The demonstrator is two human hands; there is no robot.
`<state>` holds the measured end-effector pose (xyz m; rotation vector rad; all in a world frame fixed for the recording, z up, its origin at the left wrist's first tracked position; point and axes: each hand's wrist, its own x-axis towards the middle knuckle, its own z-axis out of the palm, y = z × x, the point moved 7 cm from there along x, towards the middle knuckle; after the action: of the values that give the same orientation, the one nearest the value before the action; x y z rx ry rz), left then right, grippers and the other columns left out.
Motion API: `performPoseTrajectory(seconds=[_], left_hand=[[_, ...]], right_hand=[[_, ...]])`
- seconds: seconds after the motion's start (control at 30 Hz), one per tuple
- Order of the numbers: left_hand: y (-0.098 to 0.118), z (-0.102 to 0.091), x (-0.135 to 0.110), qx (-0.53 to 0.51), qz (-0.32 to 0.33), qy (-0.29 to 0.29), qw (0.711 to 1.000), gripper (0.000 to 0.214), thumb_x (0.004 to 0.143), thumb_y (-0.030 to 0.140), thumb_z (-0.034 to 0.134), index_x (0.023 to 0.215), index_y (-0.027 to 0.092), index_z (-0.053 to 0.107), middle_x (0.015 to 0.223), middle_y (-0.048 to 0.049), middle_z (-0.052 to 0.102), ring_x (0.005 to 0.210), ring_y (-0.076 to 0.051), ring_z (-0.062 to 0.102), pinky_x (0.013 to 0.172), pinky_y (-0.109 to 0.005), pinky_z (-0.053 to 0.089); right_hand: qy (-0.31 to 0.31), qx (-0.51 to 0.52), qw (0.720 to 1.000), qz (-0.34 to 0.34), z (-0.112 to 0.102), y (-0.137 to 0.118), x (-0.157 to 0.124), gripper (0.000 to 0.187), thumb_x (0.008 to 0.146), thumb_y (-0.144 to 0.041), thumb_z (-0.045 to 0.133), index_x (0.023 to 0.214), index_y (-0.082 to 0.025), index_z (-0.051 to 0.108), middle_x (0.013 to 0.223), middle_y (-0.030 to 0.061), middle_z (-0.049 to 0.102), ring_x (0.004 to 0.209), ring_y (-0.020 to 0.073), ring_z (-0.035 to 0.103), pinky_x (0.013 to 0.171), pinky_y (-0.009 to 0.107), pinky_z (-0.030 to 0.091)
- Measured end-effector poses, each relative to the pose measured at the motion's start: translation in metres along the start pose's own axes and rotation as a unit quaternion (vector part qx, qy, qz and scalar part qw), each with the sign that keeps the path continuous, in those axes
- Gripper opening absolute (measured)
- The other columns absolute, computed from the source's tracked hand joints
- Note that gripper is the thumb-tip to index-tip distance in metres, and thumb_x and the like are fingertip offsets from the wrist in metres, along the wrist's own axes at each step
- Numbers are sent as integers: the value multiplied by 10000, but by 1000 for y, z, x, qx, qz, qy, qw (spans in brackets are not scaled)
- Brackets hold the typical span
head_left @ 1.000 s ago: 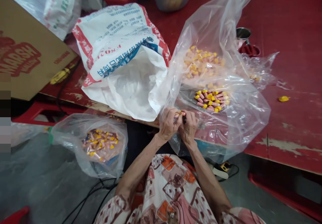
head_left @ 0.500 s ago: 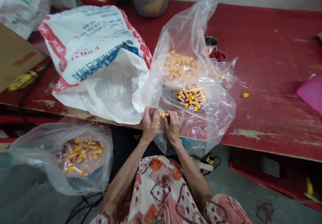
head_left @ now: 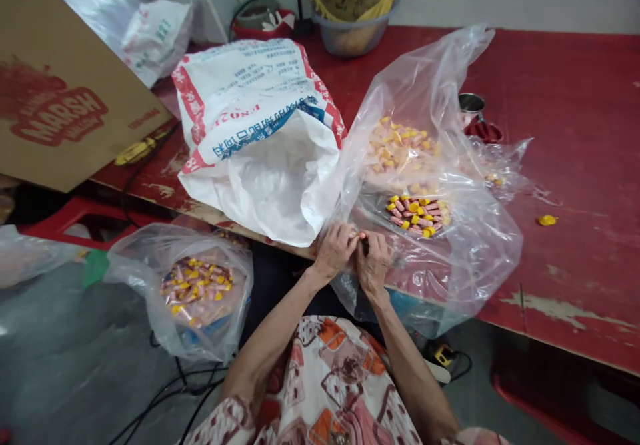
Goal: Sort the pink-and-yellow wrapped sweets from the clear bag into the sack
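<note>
Near the centre of the frame, the left hand [head_left: 335, 251] and right hand [head_left: 374, 260] meet, fingertips pinched around a small piece [head_left: 361, 235], mostly hidden. Just right of them, a crinkled, glossy clear bag [head_left: 483, 258] holds stubby pink cylinders [head_left: 419, 216] with yellow ends. The creased sack [head_left: 245, 88], left of centre, bears blue-and-red printing; the upper-left cardboard box [head_left: 50, 155] reads "MARSH" in red.

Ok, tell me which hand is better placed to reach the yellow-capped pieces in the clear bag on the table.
Probably the right hand: it is closer to the yellow-capped pieces, while the left hand is farther off, beside the mouth of the white sack.
</note>
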<state>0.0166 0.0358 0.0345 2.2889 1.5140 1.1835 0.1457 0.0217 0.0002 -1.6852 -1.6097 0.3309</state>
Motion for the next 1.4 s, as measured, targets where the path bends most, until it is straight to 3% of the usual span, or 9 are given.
performPoseTrajectory(seconds=[0.13, 0.4, 0.57, 0.63, 0.73, 0.87, 1.03, 1.17, 1.4], left_hand=[[-6, 3, 6, -27, 1, -18, 999, 62, 1070, 257, 534, 1090, 213, 572, 977, -55, 657, 893, -193, 680, 812, -331, 587], [13, -42, -10, -23, 62, 152, 986, 246, 1036, 264, 648, 1269, 221, 585, 1106, -78, 702, 1046, -197, 718, 912, -356, 615], [10, -8, 0, -7, 62, -11, 998, 147, 1080, 310, 542, 1128, 222, 651, 1002, -75, 731, 966, -216, 744, 867, -373, 637], [7, -16, 0, -41, 24, -19, 999, 165, 1082, 334, 539, 1119, 223, 656, 983, -69, 726, 943, -206, 736, 848, -361, 637], [-4, -71, -18, -48, -65, 85, 993, 166, 1063, 365, 591, 1138, 235, 659, 994, -59, 711, 924, -183, 717, 841, -328, 614], [-45, -185, -82, 103, -190, 254, 943, 206, 1021, 424, 646, 1044, 219, 650, 961, -59, 684, 882, -193, 669, 821, -345, 574], [-106, -262, -149, 244, -312, 213, 893, 260, 989, 473, 605, 1001, 219, 658, 1031, -110, 680, 1062, -301, 636, 1025, -536, 524], [-93, -246, -127, 220, -268, 232, 909, 200, 1019, 394, 562, 1029, 233, 680, 1070, -100, 689, 1127, -305, 639, 1081, -550, 504], [-70, -131, -6, 91, -110, 177, 974, 193, 1056, 256, 501, 1133, 199, 668, 1093, -115, 710, 1109, -238, 664, 1002, -413, 551]], right_hand=[[16, -2, 1000, -11, -2, -3, -1, 275, 1091, -341, 434, 1090, -208, 675, 1068, 85, 722, 995, 238, 615, 892, 369, 393], [1, -50, 998, -49, 1, -14, -3, 255, 1084, -285, 452, 1087, -212, 696, 1036, 72, 733, 986, 216, 622, 884, 341, 373], [19, -13, 998, -50, -3, -7, -6, 297, 1102, -352, 421, 1119, -205, 678, 1061, 95, 723, 997, 244, 625, 878, 366, 391], [29, -1, 998, -46, -5, -5, -8, 303, 1101, -386, 434, 1108, -202, 674, 1057, 103, 718, 985, 252, 627, 877, 375, 400], [41, -5, 998, -48, -8, -7, -10, 308, 1098, -412, 450, 1092, -203, 677, 1054, 102, 718, 994, 251, 630, 896, 379, 405], [21, -28, 997, -65, -5, -14, -10, 305, 1101, -379, 442, 1096, -202, 690, 1060, 100, 730, 1006, 239, 632, 899, 376, 386], [26, -31, 997, -67, -4, -14, -9, 331, 1104, -401, 441, 1067, -197, 700, 1044, 102, 742, 995, 233, 650, 879, 370, 385], [28, -20, 998, -56, -8, -12, -6, 354, 1094, -445, 454, 1059, -201, 708, 1036, 111, 745, 981, 246, 668, 885, 383, 425], [51, -2, 994, -93, -21, -27, 3, 288, 1089, -399, 498, 1136, -212, 711, 1097, 118, 748, 1026, 257, 678, 955, 417, 460]])
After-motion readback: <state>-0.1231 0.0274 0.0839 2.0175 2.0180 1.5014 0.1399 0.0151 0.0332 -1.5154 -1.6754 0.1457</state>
